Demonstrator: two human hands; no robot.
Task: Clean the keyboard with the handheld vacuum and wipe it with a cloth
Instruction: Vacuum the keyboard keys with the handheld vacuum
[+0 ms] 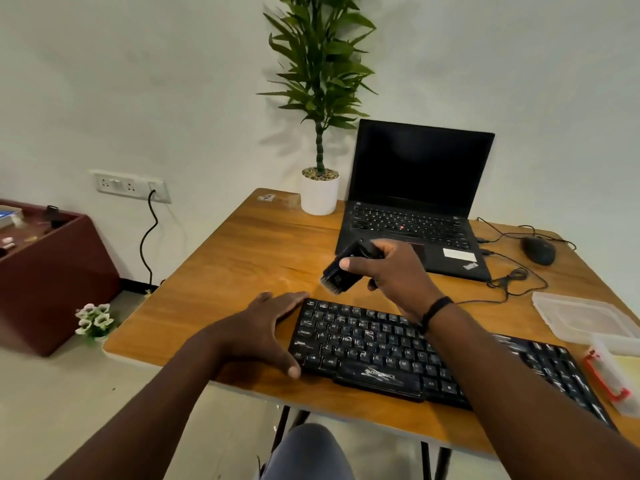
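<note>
Standing against white walls, wooden table (242, 258) bears keyboard (374, 351).

Wooden counter (242, 258) bearing keyboard (381, 355), open laptop (412, 233), mouse (538, 250), potted plant (319, 194), plastic container (585, 320).

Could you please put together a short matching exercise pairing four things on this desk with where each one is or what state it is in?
Things:
1. handheld vacuum
2. left hand
3. laptop
4. mouse

Places or states:
A. open, screen dark
B. right of the laptop, on the table
C. gripped in the right hand above the keyboard
D. flat at the keyboard's left end

Pairs: 1-C, 2-D, 3-A, 4-B
</note>
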